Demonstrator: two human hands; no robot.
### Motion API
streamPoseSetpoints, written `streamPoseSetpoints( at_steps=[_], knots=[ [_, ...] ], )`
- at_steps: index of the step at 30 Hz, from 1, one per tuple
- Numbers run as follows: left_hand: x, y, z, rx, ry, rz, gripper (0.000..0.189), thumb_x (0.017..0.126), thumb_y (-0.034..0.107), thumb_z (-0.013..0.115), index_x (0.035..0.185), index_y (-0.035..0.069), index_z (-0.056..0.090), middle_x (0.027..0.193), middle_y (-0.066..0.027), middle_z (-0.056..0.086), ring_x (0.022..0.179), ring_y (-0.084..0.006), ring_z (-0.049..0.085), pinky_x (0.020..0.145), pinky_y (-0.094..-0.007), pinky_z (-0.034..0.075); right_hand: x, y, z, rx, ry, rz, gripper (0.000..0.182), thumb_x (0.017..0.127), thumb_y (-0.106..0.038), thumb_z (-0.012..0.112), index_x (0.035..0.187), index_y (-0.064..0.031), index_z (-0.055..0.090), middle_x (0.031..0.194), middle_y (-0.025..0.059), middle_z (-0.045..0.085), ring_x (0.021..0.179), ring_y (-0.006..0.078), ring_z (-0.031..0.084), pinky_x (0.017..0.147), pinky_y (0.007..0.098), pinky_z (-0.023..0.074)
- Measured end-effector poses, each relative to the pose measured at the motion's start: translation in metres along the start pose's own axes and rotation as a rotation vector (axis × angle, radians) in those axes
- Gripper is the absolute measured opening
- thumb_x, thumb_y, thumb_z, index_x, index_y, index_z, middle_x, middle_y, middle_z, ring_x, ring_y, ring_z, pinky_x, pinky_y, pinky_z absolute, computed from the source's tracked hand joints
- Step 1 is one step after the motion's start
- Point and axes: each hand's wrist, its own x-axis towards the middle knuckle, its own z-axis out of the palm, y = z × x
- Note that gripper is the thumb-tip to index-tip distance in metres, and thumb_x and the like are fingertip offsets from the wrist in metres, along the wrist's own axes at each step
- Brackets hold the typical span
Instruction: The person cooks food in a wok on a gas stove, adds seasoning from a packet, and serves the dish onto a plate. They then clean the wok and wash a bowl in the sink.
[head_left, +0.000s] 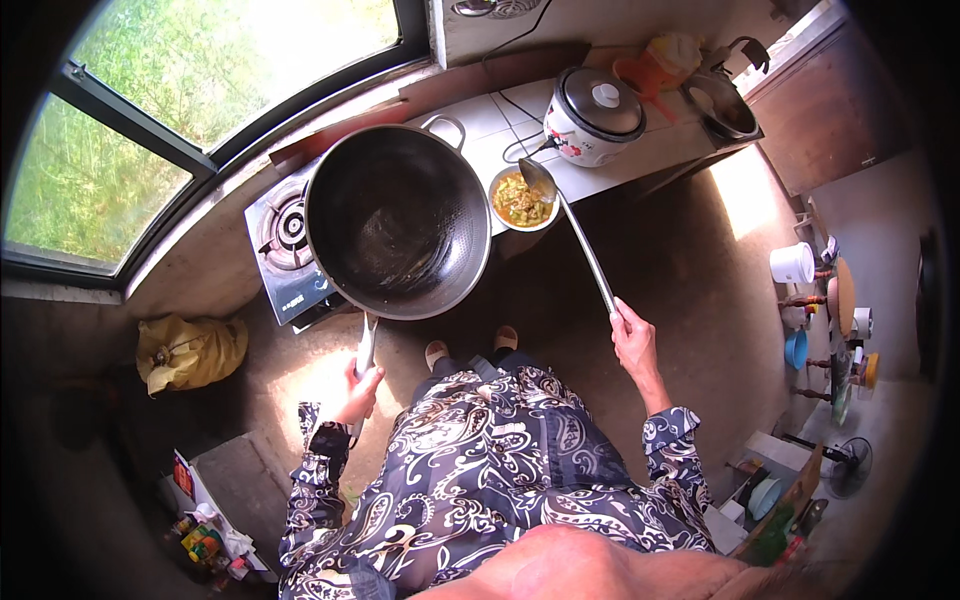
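My left hand (360, 393) grips the handle of a dark wok (397, 221), which is tilted beside and partly over the gas stove (289, 229). Only a thin film and small bits show inside the wok. My right hand (634, 341) is closed around the long metal handle of a ladle (538, 176). The ladle's head is at the upper right rim of a white bowl (556, 215) filled with chopped green food in a yellowish sauce (520, 200). The bowl stands near the front edge of the tiled counter, right of the wok.
A rice cooker (592, 120) with its lid on and a cord stands behind the bowl. Farther right are an orange plastic container (637, 79) and a metal basin (724, 109). A yellow sack (191, 352) lies on the floor at left, under the window (217, 67).
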Motion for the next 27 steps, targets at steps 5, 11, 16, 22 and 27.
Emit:
streamPoseSetpoints(
  at_steps=[5,11,16,22,27],
  knots=[
    [-0.001,-0.008,-0.001,-0.005,-0.016,0.009,0.02,0.091,0.018,0.065,0.089,0.004,0.05,0.056,0.0014,0.047,0.039,-0.0083,0.045,0.035,-0.0248,0.037,-0.008,-0.009,0.005,-0.143,0.096,-0.232,0.033,0.096,-0.014,0.057,0.125,0.0007,0.059,0.061,0.0106,0.056,0.051,0.0108,0.053,0.05,0.029,0.0453],
    [0.0,-0.017,0.001,-0.042,-0.006,-0.002,0.02,0.091,0.017,0.065,0.091,0.004,0.05,0.055,0.0015,0.047,0.039,-0.0085,0.044,0.035,-0.025,0.036,-0.008,-0.014,0.017,-0.18,0.104,-0.192,0.033,0.096,-0.016,0.058,0.124,0.0019,0.06,0.067,0.0198,0.06,0.055,0.0158,0.059,0.054,0.0318,0.0478],
    [0.0,-0.016,0.001,0.089,0.008,0.045,0.019,0.091,0.016,0.064,0.091,0.003,0.051,0.054,0.0013,0.046,0.039,-0.0085,0.045,0.034,-0.0252,0.036,-0.006,0.002,0.034,-0.118,0.13,-0.208,0.032,0.096,-0.016,0.059,0.123,0.0015,0.061,0.073,0.0219,0.064,0.06,0.0161,0.063,0.057,0.0309,0.0492],
    [0.004,-0.015,0.006,0.007,0.022,0.015,0.02,0.091,0.018,0.064,0.091,0.002,0.051,0.054,0.0003,0.047,0.039,-0.0093,0.045,0.035,-0.0258,0.036,-0.007,0.008,0.027,0.077,-0.014,0.133,0.035,0.097,-0.02,0.057,0.129,-0.0045,0.059,0.064,0.0077,0.061,0.048,0.0114,0.056,0.042,0.0268,0.0447],
    [0.013,-0.019,0.003,0.109,0.014,0.045,0.022,0.092,0.019,0.063,0.09,0.001,0.051,0.055,-0.0012,0.049,0.036,-0.0104,0.045,0.035,-0.0267,0.037,-0.016,-0.003,-0.004,0.641,-0.16,0.492,0.039,0.1,-0.024,0.053,0.136,-0.0085,0.052,0.064,0.0028,0.054,0.04,0.0057,0.043,0.032,0.0205,0.0345]
  ],
)
